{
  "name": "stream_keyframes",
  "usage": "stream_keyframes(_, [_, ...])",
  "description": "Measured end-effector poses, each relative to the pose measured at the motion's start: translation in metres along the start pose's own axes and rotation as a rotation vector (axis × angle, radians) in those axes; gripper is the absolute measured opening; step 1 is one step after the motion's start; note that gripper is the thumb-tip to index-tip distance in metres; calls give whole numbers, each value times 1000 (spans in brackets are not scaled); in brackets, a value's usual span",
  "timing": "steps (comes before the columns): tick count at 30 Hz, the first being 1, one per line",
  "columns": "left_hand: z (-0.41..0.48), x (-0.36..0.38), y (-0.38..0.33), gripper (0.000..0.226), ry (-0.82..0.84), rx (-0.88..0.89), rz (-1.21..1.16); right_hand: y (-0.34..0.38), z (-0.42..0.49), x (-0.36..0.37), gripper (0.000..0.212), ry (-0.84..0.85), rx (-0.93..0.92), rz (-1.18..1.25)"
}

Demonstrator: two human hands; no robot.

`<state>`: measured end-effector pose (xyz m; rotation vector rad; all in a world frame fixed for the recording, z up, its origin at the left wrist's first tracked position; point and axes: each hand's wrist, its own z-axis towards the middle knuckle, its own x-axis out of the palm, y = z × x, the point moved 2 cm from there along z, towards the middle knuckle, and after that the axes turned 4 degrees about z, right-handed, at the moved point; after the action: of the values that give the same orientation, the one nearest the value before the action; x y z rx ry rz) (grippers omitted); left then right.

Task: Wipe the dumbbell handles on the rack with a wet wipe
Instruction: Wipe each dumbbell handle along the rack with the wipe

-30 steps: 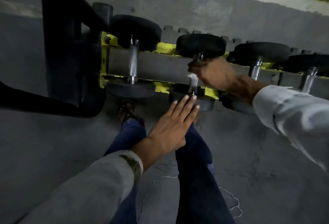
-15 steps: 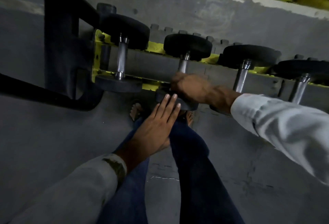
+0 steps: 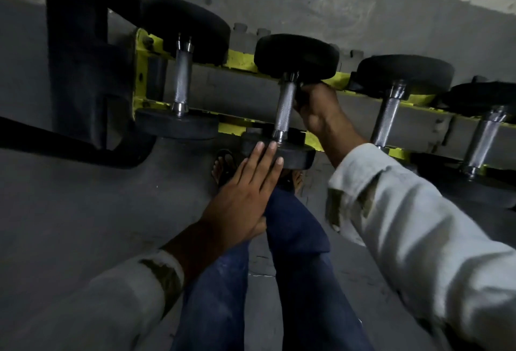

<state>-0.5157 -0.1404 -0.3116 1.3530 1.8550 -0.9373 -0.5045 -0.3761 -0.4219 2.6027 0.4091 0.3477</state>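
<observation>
Head view: left hand (image 3: 245,197) flat on dumbbell (image 3: 284,108); right hand (image 3: 318,108) curled, grasp unclear.

Long off-white sleeves (image 3: 418,225), with cuffs blotched olive-brown, are worn on both arms; dark blue jeans (image 3: 301,267) are worn on the legs, and open dark sandals (image 3: 226,170) are seen on the feet.
</observation>
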Motion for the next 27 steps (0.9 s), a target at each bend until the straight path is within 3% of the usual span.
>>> stream_keyframes(4, [-1,-5,0,116,16,5,-5,-16,-8,5,27,97,153,163])
stream_keyframes(6, [-2,-8,0,117,17,10,-7,-8,-8,1,23,19,82,121])
stream_keyframes(8, [-2,-8,2,117,10,15,4,0,-8,-1,11,-136,-107,57])
stream_keyframes(11, [-1,-8,4,117,18,33,18,-2,-38,1,8,-320,-602,-458])
stream_keyframes(13, [-1,-9,5,117,20,40,7,-8,-55,0,7,-260,-885,-771])
stream_keyframes(19, [0,-10,11,118,17,66,18,11,-58,-8,28,-12,-1245,-1487])
stream_keyframes(22, [-1,-9,13,119,19,76,29,16,-50,-1,42,25,-1297,-1821])
stream_keyframes(25, [-1,-9,14,117,19,96,40,16,-51,10,27,2,-1210,-1977])
stream_keyframes(27, [-1,-10,14,116,21,99,43,2,-59,20,23,238,-1052,-2101])
